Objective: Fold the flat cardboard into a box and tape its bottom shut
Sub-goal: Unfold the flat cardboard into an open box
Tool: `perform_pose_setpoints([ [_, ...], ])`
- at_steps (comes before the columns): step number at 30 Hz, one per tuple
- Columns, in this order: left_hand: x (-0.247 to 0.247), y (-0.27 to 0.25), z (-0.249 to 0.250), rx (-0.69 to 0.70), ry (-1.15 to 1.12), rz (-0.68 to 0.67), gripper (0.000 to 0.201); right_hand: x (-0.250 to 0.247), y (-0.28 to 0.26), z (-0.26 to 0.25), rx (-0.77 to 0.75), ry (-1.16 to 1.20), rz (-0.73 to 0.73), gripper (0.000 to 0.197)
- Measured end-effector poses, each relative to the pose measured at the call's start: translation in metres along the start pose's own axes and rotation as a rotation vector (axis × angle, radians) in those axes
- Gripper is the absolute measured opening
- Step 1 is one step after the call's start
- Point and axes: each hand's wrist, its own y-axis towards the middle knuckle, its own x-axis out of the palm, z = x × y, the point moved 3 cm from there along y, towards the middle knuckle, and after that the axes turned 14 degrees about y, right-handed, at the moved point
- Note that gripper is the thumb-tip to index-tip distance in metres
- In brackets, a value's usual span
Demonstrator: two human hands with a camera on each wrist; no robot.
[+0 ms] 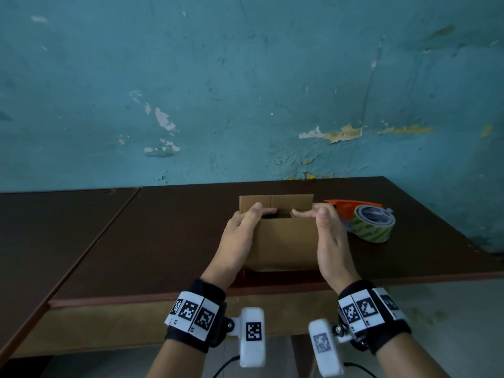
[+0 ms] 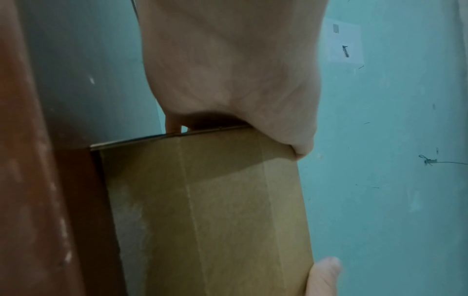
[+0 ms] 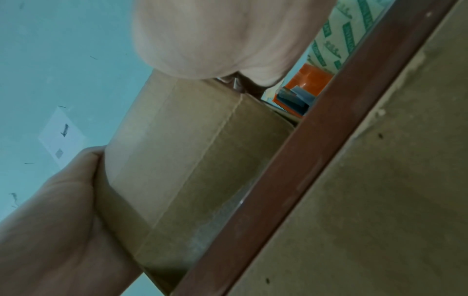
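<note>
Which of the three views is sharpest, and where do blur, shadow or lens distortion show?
Head view: sharpest, though the table edges bow from the wide lens. Left wrist view: the left hand is a soft blur, casting a shadow across the box. Right wrist view: the right hand is blurred, everything tilted.

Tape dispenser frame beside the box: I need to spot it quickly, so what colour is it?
Orange, clearest in the head view: the tape dispenser lies right of the box.
</note>
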Motion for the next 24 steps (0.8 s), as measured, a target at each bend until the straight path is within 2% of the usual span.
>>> perform_pose_setpoints([
  [5,0.0,0.0,-0.004,0.106,-0.011,0.102,0.048,-0.002,0.001,0.0,0.011,-0.022,0.018,0.066],
  [8,-0.002,0.0,-0.005,0.202,0.006,0.19,0.052,-0.003,0.001,-0.004,-0.015,-0.033,0.002,0.077],
  [11,-0.007,-0.003,-0.006,0.282,0.011,0.257,0.048,-0.002,0.002,-0.003,-0.025,-0.033,0.0,0.082],
  [14,-0.009,-0.004,-0.009,0.216,-0.073,0.229,0.063,-0.003,0.002,-0.005,-0.009,0.01,-0.016,0.077],
  [18,-0.013,-0.006,-0.006,0.147,-0.17,0.195,0.072,-0.009,0.003,-0.005,0.055,0.052,-0.065,0.052],
  [20,-0.014,-0.007,-0.005,0.136,-0.191,0.189,0.077,-0.013,0.004,-0.002,0.103,0.09,-0.056,0.047],
  [24,-0.012,-0.006,-0.008,0.118,-0.149,0.206,0.067,-0.016,0.003,0.001,0.158,0.099,-0.039,0.045],
])
